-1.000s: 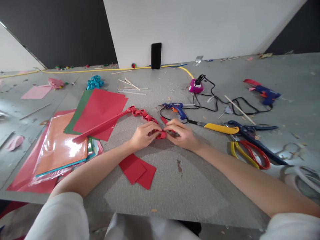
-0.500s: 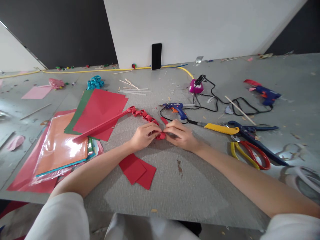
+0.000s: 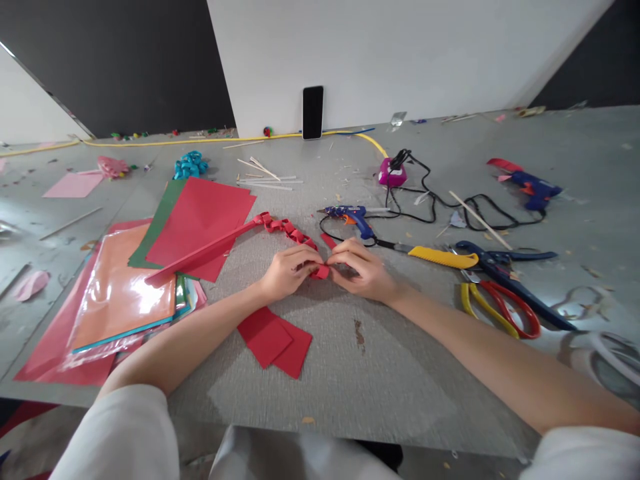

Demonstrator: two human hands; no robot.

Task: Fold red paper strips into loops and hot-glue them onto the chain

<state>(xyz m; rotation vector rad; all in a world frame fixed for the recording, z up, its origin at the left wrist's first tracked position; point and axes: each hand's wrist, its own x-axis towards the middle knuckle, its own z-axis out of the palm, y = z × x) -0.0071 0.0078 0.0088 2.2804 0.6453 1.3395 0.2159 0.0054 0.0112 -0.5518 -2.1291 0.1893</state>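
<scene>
A red paper strip [image 3: 287, 231], folded into a chain of small loops, runs from the red sheets toward my hands. My left hand [image 3: 291, 270] pinches its near end, close to a curled loop. Opposite it, my right hand [image 3: 363, 270] has its thumb and fingers closed on the same loop; the fingertips of both hands almost meet there. Another narrow red strip [image 3: 328, 241] shows just behind my right fingers. Two red paper pieces [image 3: 273, 340] lie overlapping on the table below my left hand.
Beyond my right hand lies a blue glue gun [image 3: 353, 215], its black cord near a purple adapter [image 3: 393, 172]. Right of it are a yellow-handled cutter [image 3: 443, 257], blue pruners [image 3: 520, 287] and scissors [image 3: 510, 310]. Red sheets [image 3: 200, 220] and bagged paper [image 3: 120, 287] sit left. A phone [image 3: 313, 113] leans at the back.
Almost nothing differs. The loop's end between my fingertips has shifted very slightly left; both hands keep their hold and the other things stay in place.
</scene>
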